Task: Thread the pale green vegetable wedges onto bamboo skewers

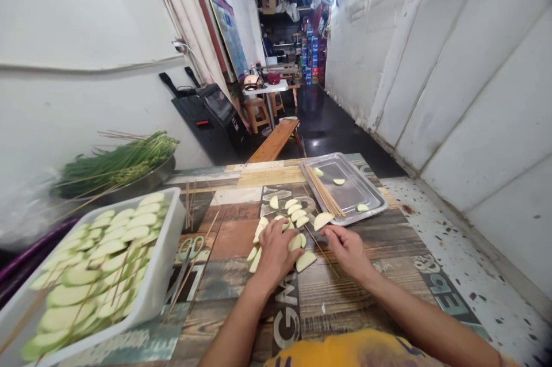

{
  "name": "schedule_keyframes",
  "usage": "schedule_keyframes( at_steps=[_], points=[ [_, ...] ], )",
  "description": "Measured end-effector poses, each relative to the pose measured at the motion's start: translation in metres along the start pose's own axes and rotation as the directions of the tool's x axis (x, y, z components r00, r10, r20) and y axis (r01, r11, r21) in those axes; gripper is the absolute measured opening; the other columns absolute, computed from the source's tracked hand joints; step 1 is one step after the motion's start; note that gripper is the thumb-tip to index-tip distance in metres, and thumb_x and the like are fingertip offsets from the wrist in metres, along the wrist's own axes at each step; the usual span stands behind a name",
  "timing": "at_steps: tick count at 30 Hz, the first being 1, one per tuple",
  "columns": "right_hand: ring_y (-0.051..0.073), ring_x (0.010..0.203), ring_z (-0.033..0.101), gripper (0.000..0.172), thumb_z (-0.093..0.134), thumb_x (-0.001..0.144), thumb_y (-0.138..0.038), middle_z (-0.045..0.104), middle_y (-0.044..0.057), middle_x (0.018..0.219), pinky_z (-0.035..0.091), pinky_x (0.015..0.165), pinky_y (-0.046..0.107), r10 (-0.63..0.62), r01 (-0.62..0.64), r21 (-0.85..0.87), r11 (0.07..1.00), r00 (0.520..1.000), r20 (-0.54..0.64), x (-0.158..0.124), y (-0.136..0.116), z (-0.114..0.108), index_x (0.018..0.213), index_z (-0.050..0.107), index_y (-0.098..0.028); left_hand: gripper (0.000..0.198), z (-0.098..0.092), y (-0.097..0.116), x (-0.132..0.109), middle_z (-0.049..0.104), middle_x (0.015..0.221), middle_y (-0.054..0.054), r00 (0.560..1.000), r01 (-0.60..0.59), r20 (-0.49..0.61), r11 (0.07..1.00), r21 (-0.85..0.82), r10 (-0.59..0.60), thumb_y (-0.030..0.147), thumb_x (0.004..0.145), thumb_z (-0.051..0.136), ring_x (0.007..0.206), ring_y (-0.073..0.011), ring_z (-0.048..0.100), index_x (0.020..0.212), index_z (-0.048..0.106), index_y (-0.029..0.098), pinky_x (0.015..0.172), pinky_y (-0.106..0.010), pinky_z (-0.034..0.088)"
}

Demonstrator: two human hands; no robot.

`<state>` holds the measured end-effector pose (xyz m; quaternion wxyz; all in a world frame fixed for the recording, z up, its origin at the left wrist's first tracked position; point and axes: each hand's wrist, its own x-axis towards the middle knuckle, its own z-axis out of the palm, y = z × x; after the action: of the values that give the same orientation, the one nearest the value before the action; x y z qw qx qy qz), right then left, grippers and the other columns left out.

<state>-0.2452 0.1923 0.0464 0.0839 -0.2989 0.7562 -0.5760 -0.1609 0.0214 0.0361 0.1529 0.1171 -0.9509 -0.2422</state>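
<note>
Several pale half-round vegetable slices with green skin [306, 262] lie in a loose cluster on the wood-patterned table [345, 298]. My left hand [276, 249] rests over this cluster, thumb apart from the bent fingers, covering some slices. To its right, my right hand [348, 249] is closed in a pinch at the lower edge of a larger slice [323, 220]. A thin bamboo skewer [321, 251] slants between the hands. Beyond them, a metal tray [357, 188] carries a bundle of skewers [324, 191] and a few slices.
At left stands a white tub [172, 229] of skewered slices, with green-handled scissors [190, 249] and loose skewers beside it. Behind the tub is a metal bowl [149, 186] of long green vegetables [116, 163]. A wooden bench [276, 140] extends past the table's far edge.
</note>
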Motion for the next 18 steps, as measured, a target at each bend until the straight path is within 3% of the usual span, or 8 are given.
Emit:
schedule_keyframes(
  at_steps=[4, 6, 8, 10, 13, 18],
  points=[
    [0.009, 0.047, 0.040, 0.030, 0.042, 0.086, -0.034, 0.044, -0.004, 0.050, 0.031, 0.042, 0.018, -0.025, 0.025, -0.008, 1.000, 1.000, -0.001, -0.002, -0.001, 0.001, 0.081, 0.062, -0.013, 0.034, 0.002, 0.001, 0.002, 0.061, 0.085, -0.003, 0.998, 0.053, -0.006, 0.951, -0.304, -0.057, 0.027, 0.062, 0.070, 0.082, -0.0195, 0.052, 0.094, 0.060, 0.024, 0.075, -0.031, 0.038],
    [0.009, 0.049, 0.041, 0.029, 0.042, 0.086, -0.033, 0.045, -0.004, 0.051, 0.031, 0.043, 0.018, -0.030, 0.030, 0.001, 1.000, 1.000, 0.007, -0.003, -0.001, 0.001, 0.081, 0.062, -0.013, 0.029, 0.001, 0.001, 0.003, 0.055, 0.062, 0.003, 0.987, 0.148, 0.019, 0.856, -0.495, -0.160, 0.029, 0.063, 0.069, 0.058, -0.0123, 0.048, 0.088, 0.056, 0.022, 0.057, -0.023, 0.035],
    [0.009, 0.050, 0.042, 0.029, 0.043, 0.086, -0.033, 0.047, -0.003, 0.053, 0.032, 0.043, 0.018, -0.034, 0.034, 0.011, 0.999, 0.999, 0.020, -0.005, 0.000, 0.002, 0.081, 0.062, -0.012, 0.029, -0.001, 0.002, 0.005, 0.046, 0.050, 0.007, 0.962, 0.257, 0.106, 0.701, -0.665, -0.252, 0.031, 0.065, 0.068, 0.045, -0.0080, 0.040, 0.085, 0.051, 0.021, 0.046, -0.018, 0.027],
    [0.009, 0.051, 0.043, 0.029, 0.042, 0.086, -0.033, 0.049, -0.003, 0.055, 0.032, 0.044, 0.018, -0.042, 0.042, 0.016, 0.999, 0.999, 0.032, -0.006, 0.000, 0.003, 0.081, 0.062, -0.013, 0.033, -0.005, 0.002, 0.006, 0.044, 0.047, 0.009, 0.931, 0.348, 0.220, 0.527, -0.775, -0.291, 0.033, 0.064, 0.069, 0.039, -0.0059, 0.038, 0.086, 0.049, 0.019, 0.042, -0.016, 0.026],
    [0.010, 0.053, 0.046, 0.029, 0.042, 0.087, -0.033, 0.053, -0.001, 0.059, 0.035, 0.047, 0.018, -0.064, 0.064, 0.006, 0.998, 0.997, 0.045, -0.007, -0.001, 0.004, 0.082, 0.062, -0.013, 0.043, -0.012, 0.003, 0.009, 0.055, 0.057, 0.004, 0.887, 0.426, 0.332, 0.290, -0.857, -0.321, 0.030, 0.059, 0.075, 0.044, -0.0060, 0.047, 0.091, 0.051, 0.016, 0.046, -0.017, 0.039],
    [0.012, 0.060, 0.054, 0.028, 0.041, 0.088, -0.031, 0.060, 0.001, 0.066, 0.040, 0.055, 0.020, -0.118, 0.123, -0.061, 0.990, 0.989, 0.087, -0.012, -0.007, 0.006, 0.081, 0.062, -0.014, 0.035, -0.018, -0.001, 0.014, 0.062, 0.071, -0.002, 0.838, 0.341, 0.337, -0.069, -0.937, -0.429, 0.015, 0.059, 0.075, 0.060, -0.0090, 0.060, 0.086, 0.054, 0.013, 0.062, -0.021, 0.052]
  ],
)
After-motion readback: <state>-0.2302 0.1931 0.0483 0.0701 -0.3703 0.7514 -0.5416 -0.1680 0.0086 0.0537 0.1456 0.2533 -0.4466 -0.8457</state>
